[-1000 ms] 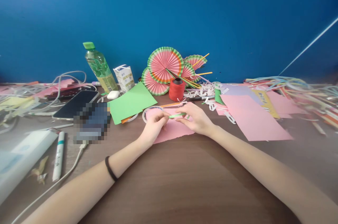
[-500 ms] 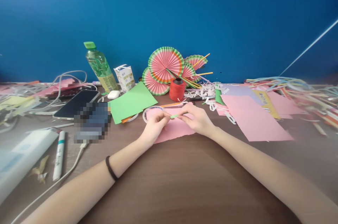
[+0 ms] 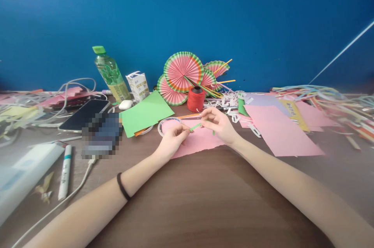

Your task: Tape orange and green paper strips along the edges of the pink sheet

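1. The left hand [image 3: 174, 135] has its thumb and forefinger pinched together on one end of a narrow green strip [image 3: 195, 127].
2. The right hand [image 3: 220, 125] grips the other end between thumb and forefinger, its remaining fingers loosely curled. A bit of green also shows just below this hand; whether it belongs to the strip, I cannot tell.
3. The strip slants between the two hands, above a pink sheet [image 3: 200, 143] lying on the desk [image 3: 204, 201].
4. A roll of tape [image 3: 159, 128] sits just beside the left hand, partly under the sheet.
5. Behind the hands stands a red spool of thread [image 3: 195, 101], in front of pleated paper fans [image 3: 183, 69].
6. To the left are green paper [image 3: 146, 115], a carton [image 3: 138, 87], a bottle [image 3: 112, 76] and a marker [image 3: 64, 172].
7. To the right lie another pink sheet [image 3: 283, 133] and a yellow packet [image 3: 295, 115].
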Demonstrator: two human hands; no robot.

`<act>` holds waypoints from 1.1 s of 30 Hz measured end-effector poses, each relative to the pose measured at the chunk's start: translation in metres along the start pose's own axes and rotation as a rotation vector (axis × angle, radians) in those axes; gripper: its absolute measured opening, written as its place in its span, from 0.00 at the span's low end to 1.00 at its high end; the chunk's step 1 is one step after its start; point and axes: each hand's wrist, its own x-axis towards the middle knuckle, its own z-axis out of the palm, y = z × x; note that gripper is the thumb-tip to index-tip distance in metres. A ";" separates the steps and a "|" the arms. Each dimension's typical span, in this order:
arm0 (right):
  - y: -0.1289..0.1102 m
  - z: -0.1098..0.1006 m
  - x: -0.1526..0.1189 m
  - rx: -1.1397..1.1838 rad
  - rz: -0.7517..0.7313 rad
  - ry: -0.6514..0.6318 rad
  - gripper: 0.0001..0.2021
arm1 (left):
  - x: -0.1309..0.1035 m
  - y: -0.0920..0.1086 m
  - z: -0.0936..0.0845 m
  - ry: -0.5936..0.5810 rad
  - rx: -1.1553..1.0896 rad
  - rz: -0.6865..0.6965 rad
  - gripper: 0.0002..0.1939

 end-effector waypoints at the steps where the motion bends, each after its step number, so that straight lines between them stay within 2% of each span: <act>1: 0.000 -0.001 0.000 0.021 0.009 -0.008 0.07 | -0.001 0.001 0.000 0.003 -0.003 -0.003 0.05; 9: -0.006 -0.011 0.004 -0.029 0.009 -0.043 0.06 | 0.004 -0.006 -0.005 -0.031 -0.043 0.041 0.08; 12: -0.005 -0.015 0.008 -0.007 0.008 0.033 0.04 | 0.009 -0.008 -0.008 -0.043 -0.096 0.013 0.08; 16: -0.002 -0.018 0.010 0.007 0.014 0.137 0.03 | 0.009 -0.001 -0.010 0.002 -0.101 -0.051 0.09; 20: -0.004 -0.017 0.006 -0.265 -0.008 0.130 0.05 | 0.007 0.011 -0.012 0.003 0.031 -0.046 0.09; 24: -0.012 -0.014 0.002 -0.632 -0.108 0.140 0.10 | 0.004 0.019 -0.014 -0.006 0.233 0.072 0.09; 27: -0.021 -0.007 0.000 -0.642 -0.203 0.028 0.10 | 0.000 0.025 -0.013 -0.023 0.308 0.165 0.09; 30: -0.031 0.003 -0.003 -0.536 -0.212 -0.140 0.07 | -0.003 0.029 -0.010 -0.051 0.339 0.197 0.09; 33: -0.037 0.009 -0.006 -0.503 -0.204 -0.203 0.05 | -0.005 0.030 -0.009 -0.077 0.366 0.212 0.10</act>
